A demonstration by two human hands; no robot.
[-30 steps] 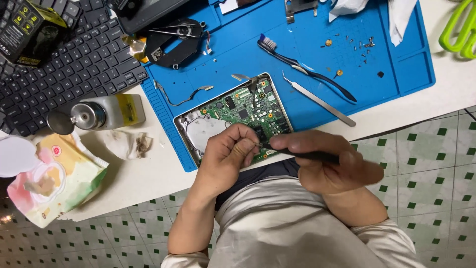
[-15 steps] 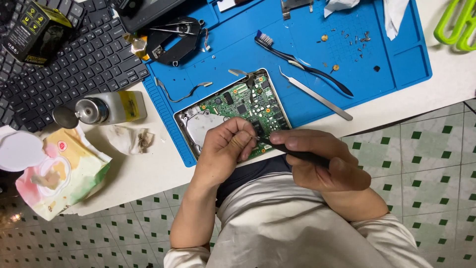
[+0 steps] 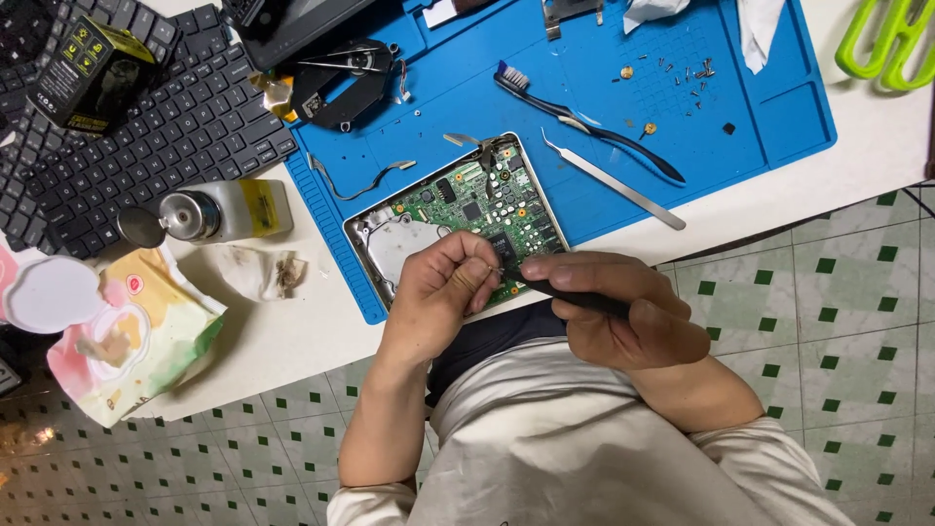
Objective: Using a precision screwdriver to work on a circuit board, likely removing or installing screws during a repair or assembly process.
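Since earlier frame, our hands shifted slightly left over hard drive (image 3: 458, 219) at mat's near edge. Left hand (image 3: 443, 292) pinched, steadying board; right hand (image 3: 623, 312) clamped on black tool (image 3: 575, 298), tip at circuit board (image 3: 487, 200).

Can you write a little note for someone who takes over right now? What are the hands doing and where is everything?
Left hand: fingers pinched at the green circuit board of the hard drive.
Right hand: grips a black tool, tip at the board.
The drive lies on the blue mat; tweezers and toothbrush beside it, loose screws further back.
The board sits on the drive.
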